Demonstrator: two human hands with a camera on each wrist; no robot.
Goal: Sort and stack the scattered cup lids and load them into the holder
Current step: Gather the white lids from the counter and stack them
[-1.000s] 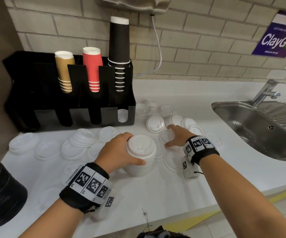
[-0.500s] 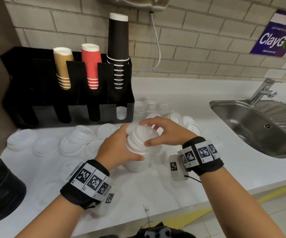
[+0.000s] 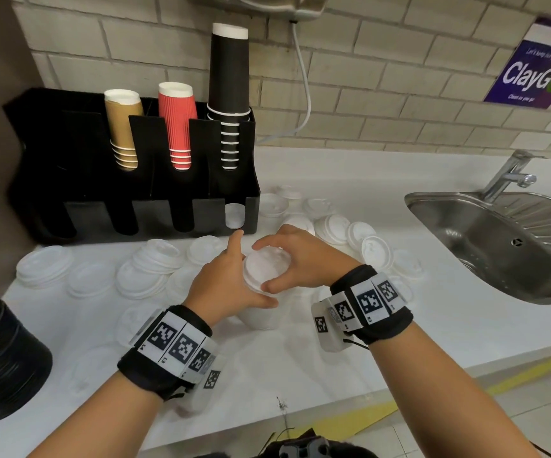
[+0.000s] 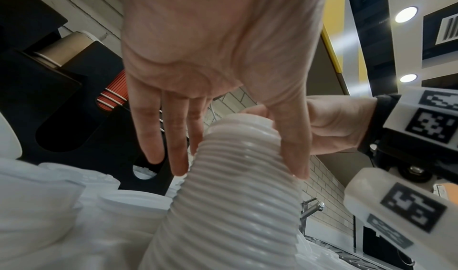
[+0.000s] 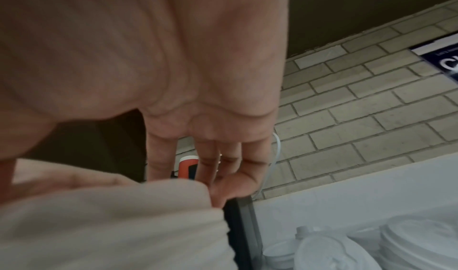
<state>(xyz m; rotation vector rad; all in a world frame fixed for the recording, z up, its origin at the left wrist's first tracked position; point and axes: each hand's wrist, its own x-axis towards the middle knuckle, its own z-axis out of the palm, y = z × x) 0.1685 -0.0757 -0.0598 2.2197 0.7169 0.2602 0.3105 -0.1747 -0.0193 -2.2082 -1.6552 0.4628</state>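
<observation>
**The tall stack can tip or slide apart while you cap it.**

Your left hand (image 3: 226, 285) grips the side of the lid stack (image 4: 235, 186), thumb in front and fingers curled behind; your right hand (image 3: 304, 262) pinches the top lid (image 3: 266, 269) by its rim. The stack stands on the counter, just in front of the holder (image 3: 135, 180). If you press off-centre, the lids may shear and fall among the loose lids (image 3: 155, 262) beside it.

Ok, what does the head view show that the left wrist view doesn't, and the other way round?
Only the head view: the sink, the tall black cup stack, the black lids and the right hand gripping the top lid.
Only the left wrist view: the stack's ribbed side.
Both: the left hand holding the white lid stack by the black holder.
</observation>
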